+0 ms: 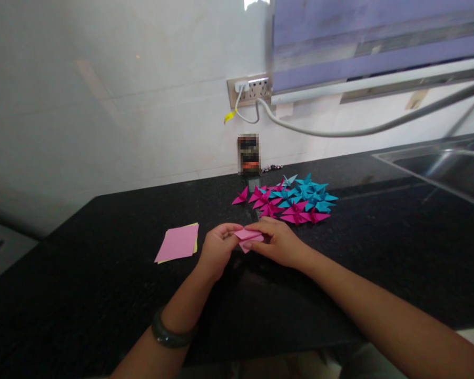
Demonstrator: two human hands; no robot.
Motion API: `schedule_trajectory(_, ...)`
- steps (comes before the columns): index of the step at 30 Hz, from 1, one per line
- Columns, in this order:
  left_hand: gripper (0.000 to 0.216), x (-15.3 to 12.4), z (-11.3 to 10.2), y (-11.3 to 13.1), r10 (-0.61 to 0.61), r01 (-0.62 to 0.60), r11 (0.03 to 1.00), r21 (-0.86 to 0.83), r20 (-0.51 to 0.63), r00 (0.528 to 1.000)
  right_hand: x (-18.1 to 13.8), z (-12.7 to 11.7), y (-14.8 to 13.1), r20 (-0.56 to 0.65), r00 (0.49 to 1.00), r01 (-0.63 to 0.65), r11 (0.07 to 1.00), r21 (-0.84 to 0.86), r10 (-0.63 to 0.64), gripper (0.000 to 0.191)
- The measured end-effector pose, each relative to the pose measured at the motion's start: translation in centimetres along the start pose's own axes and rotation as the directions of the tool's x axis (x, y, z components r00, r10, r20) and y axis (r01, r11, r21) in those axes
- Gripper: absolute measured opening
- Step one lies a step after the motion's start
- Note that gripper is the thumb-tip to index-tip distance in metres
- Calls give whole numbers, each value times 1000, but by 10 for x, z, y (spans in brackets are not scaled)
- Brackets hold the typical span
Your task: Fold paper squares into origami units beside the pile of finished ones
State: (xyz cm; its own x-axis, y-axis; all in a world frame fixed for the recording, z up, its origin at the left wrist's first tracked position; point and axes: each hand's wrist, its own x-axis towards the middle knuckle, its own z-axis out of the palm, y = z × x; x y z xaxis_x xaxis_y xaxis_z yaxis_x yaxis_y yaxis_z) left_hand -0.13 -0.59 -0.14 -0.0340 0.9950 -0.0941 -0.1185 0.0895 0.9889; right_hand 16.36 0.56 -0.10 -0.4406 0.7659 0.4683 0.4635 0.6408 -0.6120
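Note:
Both of my hands meet over the black counter on a small pink paper piece, partly folded. My left hand pinches its left edge with closed fingers. My right hand presses and grips its right side, fingers curled over it. A dark bangle sits on my left wrist. Just left of my hands lies a short stack of pink paper sheets with a yellow sheet peeking out underneath.
Behind my hands lies a heap of folded magenta and teal paper cranes. A small dark box stands against the white wall under a socket with a white cable. A steel sink is at the right.

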Motion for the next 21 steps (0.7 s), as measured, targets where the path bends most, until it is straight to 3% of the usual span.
schedule_trajectory(3, 15, -1, 0, -1, 54, -76, 969, 234, 98, 994, 1, 1, 1, -28, 999, 28, 999, -46, -29, 17)
schedule_trajectory(5, 17, -3, 1, -2, 61, -112, 949, 296, 175, 983, 2, 1, 2, -15, 999, 46, 999, -17, -46, 18)
schedule_trajectory(8, 21, -4, 2, -1, 58, -111, 959, 260, 203, 977, 3, 3, 1, -26, 999, -22, 999, 43, 23, 26)
schedule_trajectory(12, 22, -4, -1, 3, -43, 8, 986, 166, 212, 976, 2, 4, 0, -61, 984, -162, 984, 79, 167, 12)
schedule_trajectory(14, 23, -3, -3, 5, -88, 53, 988, 148, 242, 966, 1, 4, 1, -67, 983, -162, 982, 92, 169, 19)
schedule_trajectory(18, 23, -1, -8, 5, -133, 108, 989, 97, 300, 945, 1, 1, 5, -88, 995, -36, 997, 61, 41, 26)
schedule_trajectory(21, 23, -1, -10, 7, -141, 137, 990, 35, 324, 936, 3, -3, 10, -74, 987, 147, 989, 24, -145, 24)
